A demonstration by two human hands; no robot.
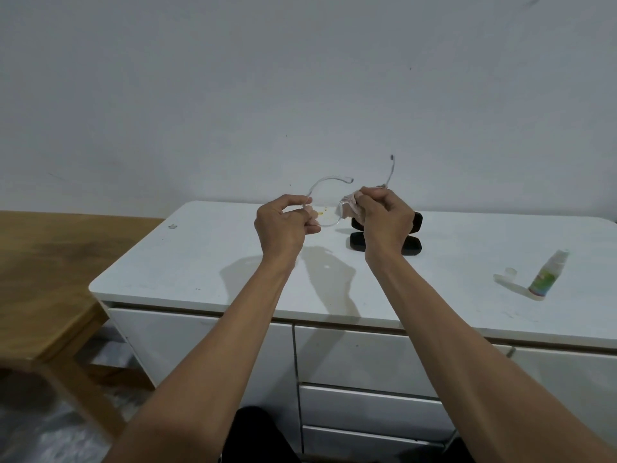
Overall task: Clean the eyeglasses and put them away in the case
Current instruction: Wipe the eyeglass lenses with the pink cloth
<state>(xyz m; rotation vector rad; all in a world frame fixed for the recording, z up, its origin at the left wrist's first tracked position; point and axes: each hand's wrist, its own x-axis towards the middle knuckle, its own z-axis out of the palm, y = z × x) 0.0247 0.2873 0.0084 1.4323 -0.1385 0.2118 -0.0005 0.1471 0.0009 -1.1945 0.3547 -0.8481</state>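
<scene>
Clear-framed eyeglasses hang in the air above the white cabinet top, their temples spread and pointing away from me. My left hand pinches the left end of the frame near the hinge. My right hand holds a pale cloth pressed around the right lens. An open black case lies on the cabinet top just behind my right hand, partly hidden by it.
A small spray bottle with a green label stands at the right, its clear cap lying beside it. A wooden table adjoins the cabinet on the left. Drawers run below the top.
</scene>
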